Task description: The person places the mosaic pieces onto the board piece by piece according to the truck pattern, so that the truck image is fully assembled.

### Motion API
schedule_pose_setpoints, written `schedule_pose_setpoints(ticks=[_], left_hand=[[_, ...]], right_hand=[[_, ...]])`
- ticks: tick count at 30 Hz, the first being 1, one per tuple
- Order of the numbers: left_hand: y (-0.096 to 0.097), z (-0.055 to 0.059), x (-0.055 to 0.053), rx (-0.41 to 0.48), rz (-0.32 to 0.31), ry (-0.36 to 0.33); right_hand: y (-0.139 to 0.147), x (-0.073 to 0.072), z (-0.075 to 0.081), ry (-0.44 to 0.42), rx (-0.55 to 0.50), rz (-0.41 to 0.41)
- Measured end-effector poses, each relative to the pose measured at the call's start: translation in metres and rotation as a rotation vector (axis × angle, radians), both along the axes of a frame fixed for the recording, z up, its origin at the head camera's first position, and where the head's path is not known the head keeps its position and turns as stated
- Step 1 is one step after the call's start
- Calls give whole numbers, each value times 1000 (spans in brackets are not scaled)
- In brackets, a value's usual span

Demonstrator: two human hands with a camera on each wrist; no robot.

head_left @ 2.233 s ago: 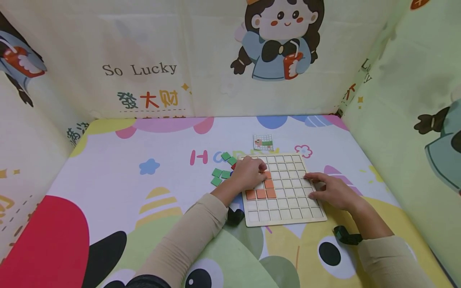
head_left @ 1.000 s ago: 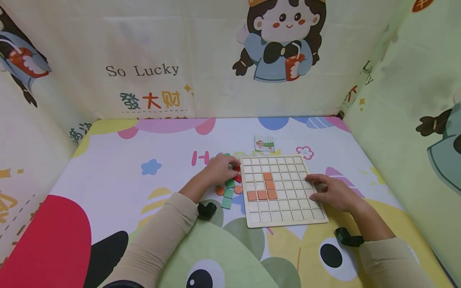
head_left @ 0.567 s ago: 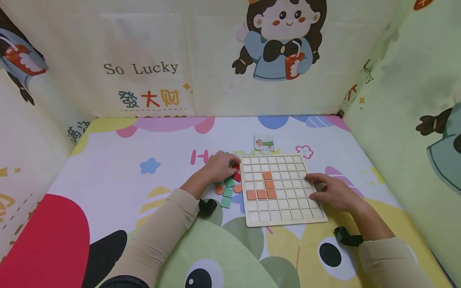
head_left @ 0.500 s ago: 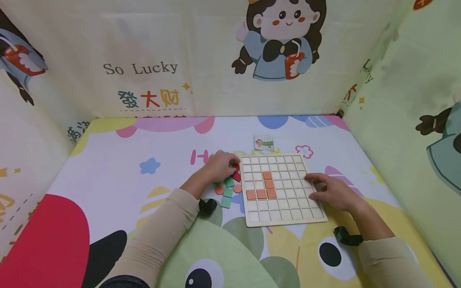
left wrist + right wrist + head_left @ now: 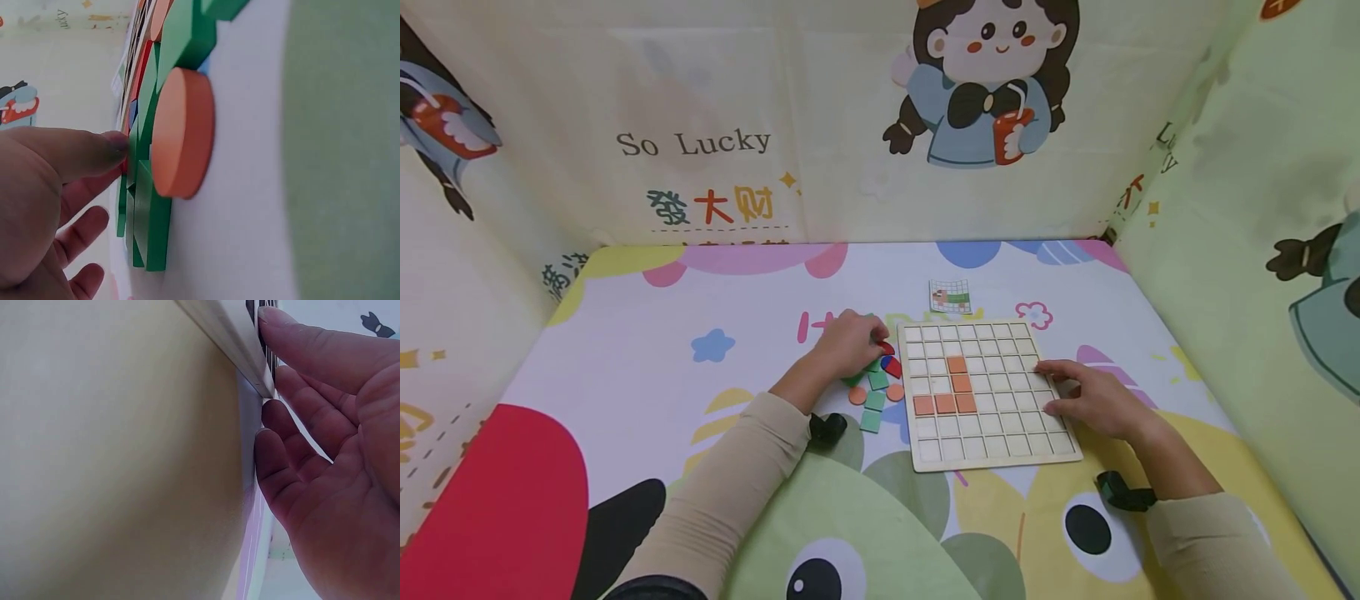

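My left hand (image 5: 850, 343) is over a small pile of coloured tiles, left of a white gridded board (image 5: 992, 450). In the left wrist view its thumb and index finger meet at a red piece, the other fingers loosely bent; I cannot tell whether they pinch it. Near the fingertips are a red-and-blue piece (image 5: 892, 367), green square tiles (image 5: 874, 400) and orange discs (image 5: 857, 396). My right hand (image 5: 1093, 400) rests at the board's right edge, fingers relaxed, its thumb (image 5: 306, 347) on the top. Orange square tiles (image 5: 965, 403) lie in an L-shaped run of board cells.
Behind the board lies a small picture card (image 5: 950, 297) with a coloured grid pattern. A patterned cloth (image 5: 760, 325) covers the table, and printed fabric walls (image 5: 835, 125) stand at the back and both sides. Each wrist carries a black device (image 5: 1123, 492).
My left hand has moved off the board's orange tiles to the pile at left, then shifted slightly farther left, uncovering the red-and-blue piece. The right hand has stayed at the board's edge.
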State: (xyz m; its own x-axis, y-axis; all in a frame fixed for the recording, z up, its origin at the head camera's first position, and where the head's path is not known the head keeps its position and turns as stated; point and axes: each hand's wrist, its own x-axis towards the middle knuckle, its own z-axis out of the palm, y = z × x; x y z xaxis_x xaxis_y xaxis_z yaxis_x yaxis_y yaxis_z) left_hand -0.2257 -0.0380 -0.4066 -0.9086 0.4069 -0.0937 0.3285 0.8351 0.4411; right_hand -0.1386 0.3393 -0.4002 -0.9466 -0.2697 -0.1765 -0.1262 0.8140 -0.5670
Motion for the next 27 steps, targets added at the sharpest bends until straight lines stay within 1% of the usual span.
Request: schedule_pose_setpoints(ticks=[5,14,21,24,27], left_hand=[[0,-1,-1,-19,23,19],[1,-3,0,3,-21,-9],[0,-5,-2,8,-22,0],[0,-4,-2,8,-18,14],[0,-4,-2,13,-13,13]], right_hand=[[0,0,0,-2,-2,-2],[1,0,0,-1,-8,4],[1,0,0,5,-6,7],[1,0,0,6,-5,8],[1,0,0,5,-7,6]])
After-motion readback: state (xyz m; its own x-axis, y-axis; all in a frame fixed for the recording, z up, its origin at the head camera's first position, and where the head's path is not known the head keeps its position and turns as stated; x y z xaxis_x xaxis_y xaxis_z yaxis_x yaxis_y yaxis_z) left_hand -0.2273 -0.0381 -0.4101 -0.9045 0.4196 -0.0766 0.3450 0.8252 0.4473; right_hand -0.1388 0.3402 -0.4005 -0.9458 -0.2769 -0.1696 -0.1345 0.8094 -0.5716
